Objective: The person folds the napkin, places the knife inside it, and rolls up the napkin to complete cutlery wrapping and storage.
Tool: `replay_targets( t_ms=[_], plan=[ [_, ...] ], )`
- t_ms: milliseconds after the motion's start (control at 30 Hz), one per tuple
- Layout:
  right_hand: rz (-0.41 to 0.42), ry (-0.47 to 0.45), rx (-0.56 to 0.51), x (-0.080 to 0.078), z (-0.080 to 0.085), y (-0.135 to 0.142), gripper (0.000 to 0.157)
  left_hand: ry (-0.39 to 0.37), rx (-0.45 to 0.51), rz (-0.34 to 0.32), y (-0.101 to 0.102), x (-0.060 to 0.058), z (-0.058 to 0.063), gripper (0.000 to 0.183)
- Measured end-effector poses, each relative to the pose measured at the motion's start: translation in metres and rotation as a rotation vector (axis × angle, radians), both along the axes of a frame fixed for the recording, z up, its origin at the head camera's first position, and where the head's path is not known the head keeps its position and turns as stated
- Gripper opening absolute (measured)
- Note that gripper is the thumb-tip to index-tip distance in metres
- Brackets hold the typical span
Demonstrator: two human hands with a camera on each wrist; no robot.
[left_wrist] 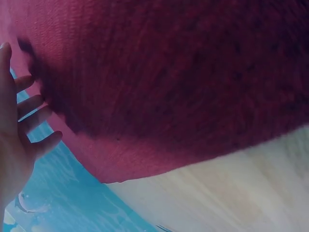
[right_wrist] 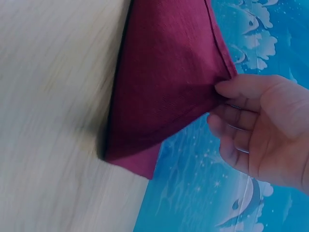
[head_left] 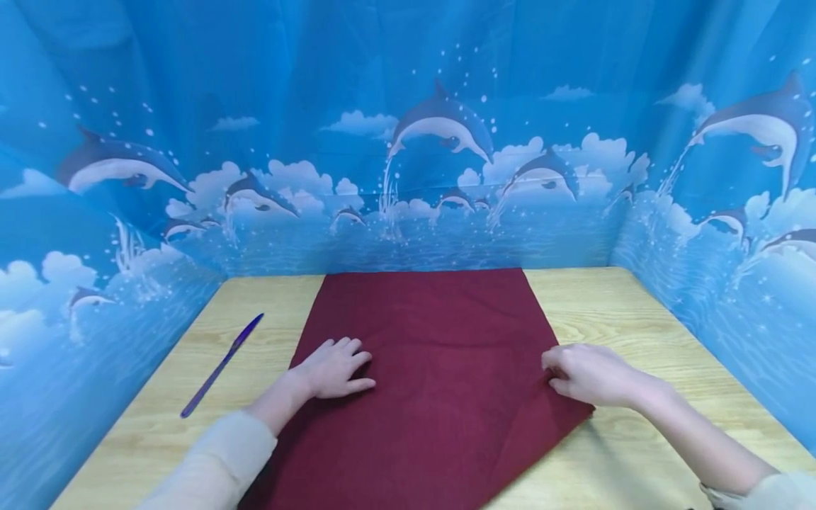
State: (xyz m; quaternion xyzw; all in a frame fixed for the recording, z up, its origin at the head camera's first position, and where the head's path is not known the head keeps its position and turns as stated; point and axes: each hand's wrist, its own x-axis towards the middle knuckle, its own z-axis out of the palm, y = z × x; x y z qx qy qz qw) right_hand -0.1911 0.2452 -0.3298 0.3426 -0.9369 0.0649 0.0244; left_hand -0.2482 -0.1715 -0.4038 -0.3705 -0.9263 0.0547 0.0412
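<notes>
The cloth (head_left: 433,375), dark red, lies spread over the middle of the desk (head_left: 596,312), and its far edge reaches to the blue curtain (head_left: 306,85) with the printed dolphins. At the near side it runs out of the head view. The right hand (head_left: 589,374) has its grip on the right edge of the cloth: thumb and fingers pinch it, and this part is raised from the desk and partly turned over. The left hand (head_left: 334,370) is at the left part of the cloth, palm down, with its grip released and the fingers spread; I cannot tell if they touch the fabric. Left of the cloth, apart from it, a purple knife (head_left: 224,362) lies on the desk in a slanting position. Both arms wear pale sleeves (head_left: 219,457).
</notes>
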Motion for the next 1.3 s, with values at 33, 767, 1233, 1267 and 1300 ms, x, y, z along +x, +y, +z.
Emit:
replay_targets(
  t_ms=[33, 767, 1233, 1267, 1300],
  plan=[
    [-0.003, 0.007, -0.004, -0.001, 0.001, -0.003, 0.018, -0.002, 0.004, -0.001, 0.0, 0.0, -0.001, 0.049],
    [-0.009, 0.207, -0.251, -0.061, 0.011, -0.086, 0.009, -0.068, -0.039, 0.061, 0.006, -0.004, 0.005, 0.042],
    [0.024, 0.193, -0.279, -0.087, 0.003, -0.117, 0.011, -0.012, -0.077, 0.009, 0.003, -0.005, 0.004, 0.043],
    [0.026, 0.188, -0.282, -0.088, 0.003, -0.12, 0.011, -0.013, -0.076, 0.011, 0.003, -0.005, 0.004, 0.043],
    [0.03, 0.179, -0.283, -0.09, 0.003, -0.123, 0.011, -0.015, -0.076, 0.013, 0.003, -0.005, 0.004, 0.043]
  ],
)
